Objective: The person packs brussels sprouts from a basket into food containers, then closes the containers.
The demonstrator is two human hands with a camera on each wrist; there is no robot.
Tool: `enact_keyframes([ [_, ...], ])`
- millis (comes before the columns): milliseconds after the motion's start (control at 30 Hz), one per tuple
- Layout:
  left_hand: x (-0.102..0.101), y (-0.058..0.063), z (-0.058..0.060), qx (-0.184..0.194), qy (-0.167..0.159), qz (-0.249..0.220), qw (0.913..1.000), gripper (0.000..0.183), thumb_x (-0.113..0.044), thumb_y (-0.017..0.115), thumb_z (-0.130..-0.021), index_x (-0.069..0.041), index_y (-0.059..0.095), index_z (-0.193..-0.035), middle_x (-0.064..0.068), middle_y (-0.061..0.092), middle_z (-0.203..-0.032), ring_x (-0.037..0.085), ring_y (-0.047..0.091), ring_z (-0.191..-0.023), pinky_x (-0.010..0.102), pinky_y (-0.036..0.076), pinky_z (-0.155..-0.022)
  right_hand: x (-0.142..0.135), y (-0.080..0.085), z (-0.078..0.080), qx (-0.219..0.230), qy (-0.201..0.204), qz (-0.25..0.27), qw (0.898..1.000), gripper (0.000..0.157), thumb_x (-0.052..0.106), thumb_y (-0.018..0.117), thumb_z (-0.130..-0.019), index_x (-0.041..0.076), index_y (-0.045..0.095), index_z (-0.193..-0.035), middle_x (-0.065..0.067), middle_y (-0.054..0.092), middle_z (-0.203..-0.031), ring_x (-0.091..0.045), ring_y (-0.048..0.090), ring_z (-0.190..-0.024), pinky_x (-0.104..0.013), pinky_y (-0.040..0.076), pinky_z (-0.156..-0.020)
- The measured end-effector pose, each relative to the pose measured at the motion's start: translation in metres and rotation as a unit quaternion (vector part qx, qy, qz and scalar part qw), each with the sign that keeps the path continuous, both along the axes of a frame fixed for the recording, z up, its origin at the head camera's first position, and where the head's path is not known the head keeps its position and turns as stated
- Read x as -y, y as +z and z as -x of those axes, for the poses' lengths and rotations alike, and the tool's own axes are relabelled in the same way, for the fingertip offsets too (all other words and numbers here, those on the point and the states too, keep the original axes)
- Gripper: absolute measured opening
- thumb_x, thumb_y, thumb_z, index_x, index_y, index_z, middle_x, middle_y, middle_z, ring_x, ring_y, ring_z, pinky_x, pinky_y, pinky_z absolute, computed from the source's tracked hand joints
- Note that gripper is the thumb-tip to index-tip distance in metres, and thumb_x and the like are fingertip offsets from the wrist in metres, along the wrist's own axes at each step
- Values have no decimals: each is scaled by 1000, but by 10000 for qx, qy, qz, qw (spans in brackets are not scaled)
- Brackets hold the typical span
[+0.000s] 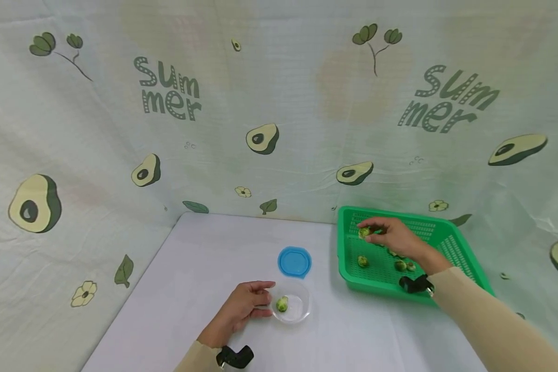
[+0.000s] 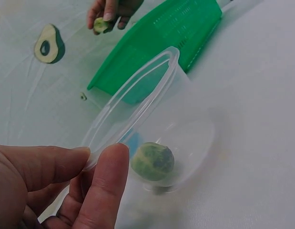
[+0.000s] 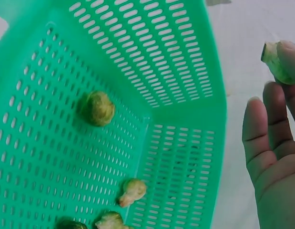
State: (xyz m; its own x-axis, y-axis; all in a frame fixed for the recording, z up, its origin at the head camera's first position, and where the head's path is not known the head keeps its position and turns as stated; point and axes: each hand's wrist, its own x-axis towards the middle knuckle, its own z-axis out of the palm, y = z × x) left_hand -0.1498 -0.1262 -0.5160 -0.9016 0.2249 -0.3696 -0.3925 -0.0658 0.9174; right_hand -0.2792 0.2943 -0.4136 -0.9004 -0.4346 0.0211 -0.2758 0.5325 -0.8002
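My left hand (image 1: 246, 306) pinches the rim of a small clear plastic tub (image 1: 302, 311) between thumb and finger. One green Brussels sprout (image 2: 153, 162) lies in the tub, as the left wrist view shows up close. Over the left part of a green basket (image 1: 343, 248), my right hand (image 1: 394, 237) holds another Brussels sprout (image 1: 365, 232) between its thumb and fingertips. In the right wrist view this held sprout (image 3: 277, 63) is partly covered by the thumb. Several more sprouts lie in the basket, among them a loose sprout (image 3: 99, 109) on its slotted floor.
A blue lid (image 1: 294, 262) lies flat just behind the tub. The basket stands to the right on the white tabletop (image 1: 214, 248), close to a printed cloth (image 1: 302, 93) hanging behind. Black straps with small devices (image 1: 234, 356) sit on both wrists.
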Motion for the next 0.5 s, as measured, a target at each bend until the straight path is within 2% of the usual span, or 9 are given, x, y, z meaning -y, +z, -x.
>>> enact_keyframes([
  [167, 0, 1, 0, -33, -33, 26, 10000, 48, 4, 67, -97, 8, 59, -144, 5, 58, -95, 14, 67, -76, 30, 67, -72, 5, 0, -8, -245, -77, 116, 9996, 32, 13, 74, -99, 7, 70, -130, -17, 68, -128, -21, 65, -108, -32, 63, -81],
  [300, 0, 2, 0, -61, -51, 51, 10000, 47, 3, 68, -97, 7, 60, -143, 5, 58, -96, 14, 67, -78, 31, 67, -72, 9, 0, -16, -203, -122, 348, 9991, 32, 11, 76, -98, 4, 69, -128, -17, 67, -128, -21, 68, -110, -31, 63, -86],
  [500, -1, 0, 1, -49, -58, 44, 10000, 47, 3, 67, -98, 7, 60, -144, 5, 58, -96, 14, 67, -79, 31, 67, -73, 15, 0, -27, -255, -265, 467, 9982, 33, 11, 75, -98, 2, 68, -129, -18, 69, -126, -17, 67, -107, -28, 61, -86],
])
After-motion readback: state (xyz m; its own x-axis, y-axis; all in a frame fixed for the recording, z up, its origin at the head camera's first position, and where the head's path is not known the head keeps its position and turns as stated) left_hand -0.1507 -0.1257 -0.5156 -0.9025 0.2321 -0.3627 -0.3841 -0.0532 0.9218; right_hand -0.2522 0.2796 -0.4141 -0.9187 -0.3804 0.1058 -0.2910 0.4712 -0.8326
